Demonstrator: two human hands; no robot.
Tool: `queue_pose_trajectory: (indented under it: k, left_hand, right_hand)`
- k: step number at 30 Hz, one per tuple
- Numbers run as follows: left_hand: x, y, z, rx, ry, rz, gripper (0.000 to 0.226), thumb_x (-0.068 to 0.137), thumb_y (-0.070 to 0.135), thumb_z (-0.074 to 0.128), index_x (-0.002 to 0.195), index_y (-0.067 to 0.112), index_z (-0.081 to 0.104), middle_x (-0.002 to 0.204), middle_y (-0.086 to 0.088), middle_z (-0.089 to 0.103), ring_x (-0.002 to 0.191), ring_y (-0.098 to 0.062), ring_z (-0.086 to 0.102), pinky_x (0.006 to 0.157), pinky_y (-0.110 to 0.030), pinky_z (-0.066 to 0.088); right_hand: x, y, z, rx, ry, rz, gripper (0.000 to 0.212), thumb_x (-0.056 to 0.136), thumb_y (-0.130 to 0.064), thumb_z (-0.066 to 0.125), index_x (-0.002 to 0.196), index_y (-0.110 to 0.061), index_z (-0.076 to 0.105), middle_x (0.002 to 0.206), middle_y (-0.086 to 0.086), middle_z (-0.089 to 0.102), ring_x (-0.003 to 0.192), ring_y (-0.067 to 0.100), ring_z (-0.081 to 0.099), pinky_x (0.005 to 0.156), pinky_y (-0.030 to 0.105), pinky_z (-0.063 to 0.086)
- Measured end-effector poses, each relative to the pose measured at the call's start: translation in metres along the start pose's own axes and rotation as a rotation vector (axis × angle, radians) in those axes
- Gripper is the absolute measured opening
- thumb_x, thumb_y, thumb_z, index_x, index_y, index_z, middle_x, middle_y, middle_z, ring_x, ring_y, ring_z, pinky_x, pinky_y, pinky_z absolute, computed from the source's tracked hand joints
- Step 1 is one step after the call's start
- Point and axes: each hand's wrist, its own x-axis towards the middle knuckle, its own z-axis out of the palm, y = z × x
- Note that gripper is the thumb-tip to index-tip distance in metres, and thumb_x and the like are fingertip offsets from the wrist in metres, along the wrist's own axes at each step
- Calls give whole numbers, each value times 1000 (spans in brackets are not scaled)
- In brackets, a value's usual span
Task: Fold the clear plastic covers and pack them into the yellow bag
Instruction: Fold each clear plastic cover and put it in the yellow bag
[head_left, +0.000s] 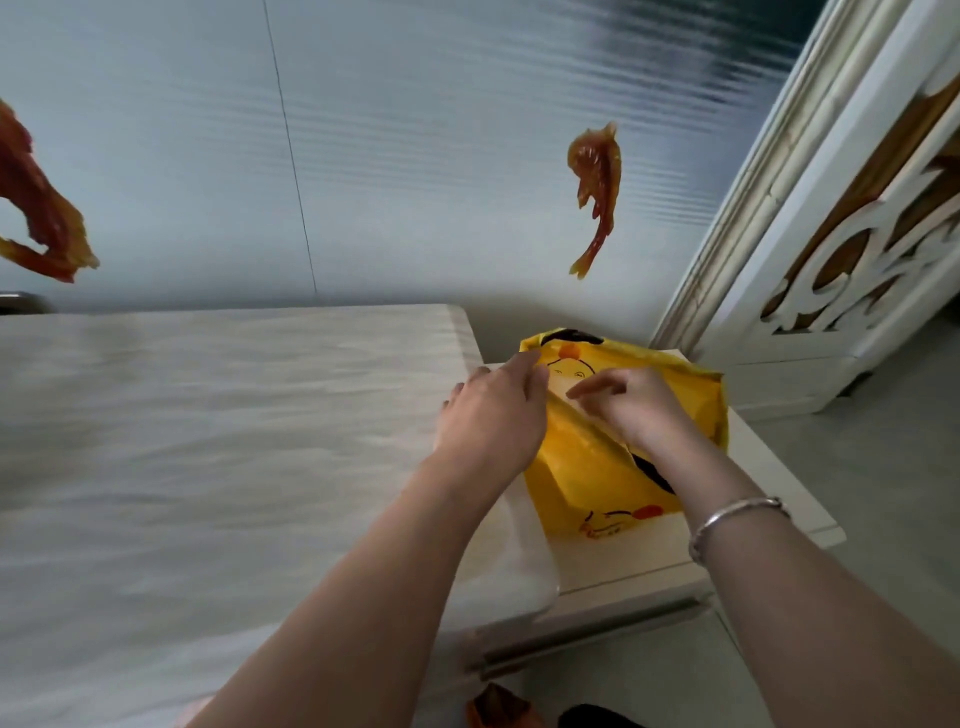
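Observation:
A yellow bag (587, 473) with a cartoon print lies on a low white side table (639, 551), its mouth facing up and left. My left hand (493, 410) rests at the bag's left rim, fingers spread against the opening. My right hand (628, 402) hovers over the mouth with fingers bent; a pale, see-through sheet, likely a clear plastic cover (563, 387), shows between both hands inside the opening. The frame is blurred, so I cannot tell whether either hand pinches the bag or the sheet. A silver bracelet (732, 519) circles my right wrist.
A large white table (208, 441) fills the left, higher than the side table. A pale wall with red fish decorations (595, 192) stands behind. A white carved screen (857, 249) rises at the right. Grey floor lies to the right and below.

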Motion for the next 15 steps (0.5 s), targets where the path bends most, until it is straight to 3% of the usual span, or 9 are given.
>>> queue_pose_trajectory:
  k: [2,4,8,13,15]
  left_hand:
    - [3,2,4,-49,2,5,41,101,44,29,126,26,56,120,-8,62,112,-32,55,96,-45,46]
    - [5,5,6,-68,17,7,45,102,41,29,112,16,65,108,-8,66,102,-29,58,90,-43,49]
    - [4,11,3,-102,104,53,48,103,37,30,101,7,68,92,-11,66,88,-28,58,82,-42,50]
    - [-4,9,-6,-145,87,56,42,102,38,34,95,11,65,79,-4,61,75,-21,55,62,-30,43]
    - [-11,5,-12,-169,73,60,35,101,38,35,98,19,64,83,1,60,80,-21,56,63,-28,41]
  right_hand:
    - [10,5,7,-144,-35,48,22,96,-22,52,99,-25,73,121,2,64,113,27,56,92,32,45]
    - [16,13,15,-294,-88,139,32,99,-29,43,119,-22,66,128,8,60,116,33,53,99,40,45]
    - [17,19,22,-433,-175,178,32,100,-27,38,120,-23,63,126,12,58,119,36,47,101,44,43]
    - [2,-6,2,-348,-75,82,41,96,-12,39,129,-28,59,139,8,52,119,32,52,99,38,45]
    - [-15,-14,-9,-304,-22,48,47,93,-7,40,131,-29,57,140,6,50,118,31,52,97,39,46]
